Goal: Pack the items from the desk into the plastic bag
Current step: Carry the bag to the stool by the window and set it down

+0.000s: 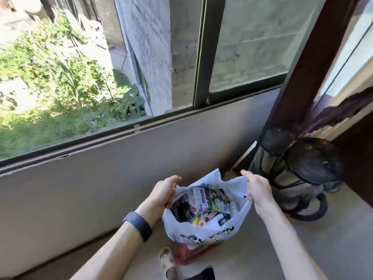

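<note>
Holding open a white plastic bag with dark lettering (203, 232), both hands grip its rim. The left hand (164, 194) curls round the left edge, and the right hand (258, 188) pinches the right edge. Printed packets (214, 201) lie inside the bag. It hangs over the grey floor (323, 229), near a dark backpack (302, 174) on the right.

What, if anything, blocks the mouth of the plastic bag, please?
Nothing visible does: the left hand and right hand grip opposite sides of the plastic bag, holding its mouth open over the packets already inside.
</note>
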